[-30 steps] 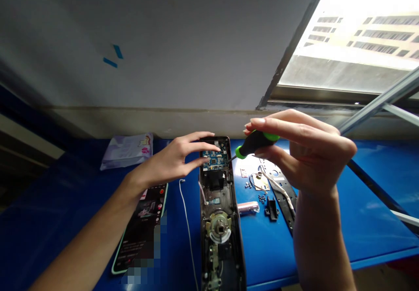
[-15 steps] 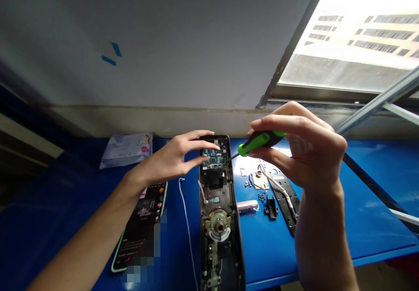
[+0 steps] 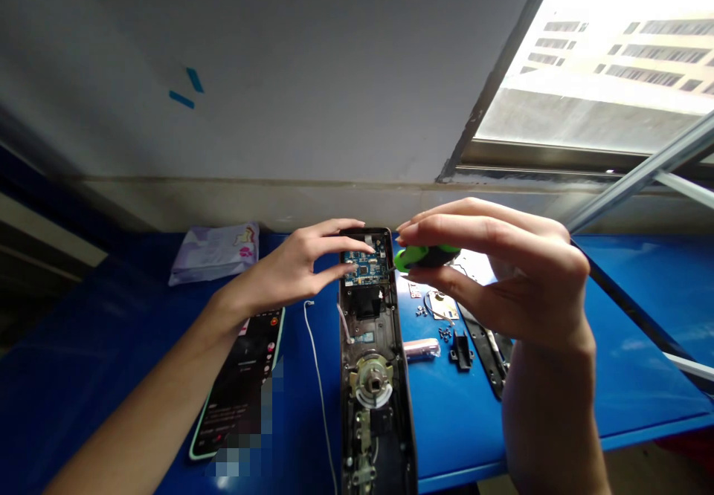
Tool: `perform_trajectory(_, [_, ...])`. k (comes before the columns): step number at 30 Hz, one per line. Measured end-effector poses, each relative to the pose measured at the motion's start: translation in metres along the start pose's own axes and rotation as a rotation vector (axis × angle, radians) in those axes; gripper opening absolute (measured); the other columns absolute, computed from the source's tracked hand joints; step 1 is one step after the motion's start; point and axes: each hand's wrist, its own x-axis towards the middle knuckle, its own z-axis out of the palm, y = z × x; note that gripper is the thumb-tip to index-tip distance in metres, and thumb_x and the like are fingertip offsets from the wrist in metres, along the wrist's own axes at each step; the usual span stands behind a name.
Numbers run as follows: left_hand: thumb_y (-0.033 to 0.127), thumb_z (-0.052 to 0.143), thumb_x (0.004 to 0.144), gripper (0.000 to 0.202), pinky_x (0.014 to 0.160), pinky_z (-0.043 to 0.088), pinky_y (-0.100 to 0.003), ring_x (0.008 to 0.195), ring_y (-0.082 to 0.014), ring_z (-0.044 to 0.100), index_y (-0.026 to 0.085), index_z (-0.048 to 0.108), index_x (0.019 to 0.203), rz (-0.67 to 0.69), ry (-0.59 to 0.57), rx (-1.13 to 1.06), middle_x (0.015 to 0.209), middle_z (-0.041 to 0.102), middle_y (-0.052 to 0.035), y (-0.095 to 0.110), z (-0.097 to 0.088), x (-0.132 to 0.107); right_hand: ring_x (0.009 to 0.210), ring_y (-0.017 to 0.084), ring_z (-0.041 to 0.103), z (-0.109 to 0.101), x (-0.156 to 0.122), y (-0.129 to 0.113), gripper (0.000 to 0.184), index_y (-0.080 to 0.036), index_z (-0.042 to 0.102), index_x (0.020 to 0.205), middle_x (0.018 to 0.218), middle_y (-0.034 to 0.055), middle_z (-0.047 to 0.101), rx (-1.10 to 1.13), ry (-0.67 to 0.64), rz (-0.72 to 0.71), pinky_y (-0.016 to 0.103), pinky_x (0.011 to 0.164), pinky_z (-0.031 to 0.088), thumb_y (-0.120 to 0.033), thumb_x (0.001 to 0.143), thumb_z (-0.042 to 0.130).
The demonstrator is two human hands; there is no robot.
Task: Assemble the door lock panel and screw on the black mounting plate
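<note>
My right hand is closed around the handle of a green and black screwdriver. Its shaft points left toward the right edge of a blue circuit board; the tip is too small to make out. The board sits in the far end of a long black lock housing. My left hand reaches in from the left with fingers spread, fingertips resting on or just over the board. Nearer me in the housing is a round metal mechanism.
Right of the housing lie small screws, a black bracket, a pink wrapped item and a black plate. On the left are a phone, a white cable and a purple packet.
My right hand has lowered and shifted slightly left, its fingers further forward along the screwdriver, whose handle now lies closer to the housing. My left hand stays in place.
</note>
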Motion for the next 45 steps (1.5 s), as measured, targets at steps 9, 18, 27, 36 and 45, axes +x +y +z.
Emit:
perform_trajectory(9, [0.030,0.066,0.099,0.027,0.116,0.053,-0.042,0.136,-0.0281,0.064,0.025,0.078,0.123,0.004,0.014,0.017,0.149,0.065,-0.0091,0.000,0.000,0.001,0.099,0.022,0.080,-0.007,-0.003,-0.005,0.034,-0.023,0.076,0.121,0.111,0.0061,0.082,0.021,-0.041,0.015,0.035,0.083,0.069,-0.010,0.090,0.078])
perform_trajectory(18, [0.028,0.066,0.099,0.027,0.116,0.053,-0.042,0.135,-0.0276,0.065,0.026,0.078,0.123,0.016,0.023,0.030,0.147,0.066,-0.0088,0.002,0.000,0.002,0.097,0.016,0.079,-0.004,-0.004,-0.010,0.025,-0.017,0.077,0.115,0.112,0.0059,0.082,-0.054,-0.022,0.048,0.026,0.087,0.066,-0.011,0.091,0.078])
perform_trajectory(27, [0.028,0.066,0.099,0.028,0.118,0.052,-0.046,0.138,-0.0276,0.063,0.026,0.077,0.125,0.022,0.015,0.043,0.148,0.065,-0.0094,0.001,0.000,0.000,0.087,0.017,0.079,-0.005,-0.005,-0.010,0.031,-0.024,0.076,0.116,0.103,0.0004,0.083,-0.162,0.108,0.093,0.032,0.078,0.067,-0.015,0.087,0.084])
perform_trajectory(36, [0.026,0.063,0.102,0.027,0.117,0.054,-0.047,0.136,-0.0268,0.063,0.022,0.076,0.125,0.033,0.140,0.205,0.147,0.065,-0.0114,0.022,-0.001,0.001,0.089,0.023,0.079,-0.031,-0.010,-0.018,0.031,-0.036,0.075,0.115,0.102,0.0004,0.079,-0.247,0.328,0.231,0.041,0.076,0.070,-0.025,0.086,0.083])
perform_trajectory(45, [0.012,0.056,0.104,0.023,0.103,0.065,-0.049,0.133,-0.0324,0.064,0.012,0.076,0.116,0.243,0.015,0.300,0.123,0.076,-0.0150,0.073,0.060,0.006,0.073,0.015,0.077,-0.059,-0.026,0.026,0.019,-0.022,0.068,0.097,0.084,-0.0014,0.078,-0.205,-0.459,0.559,0.030,0.072,0.066,-0.030,0.088,0.082])
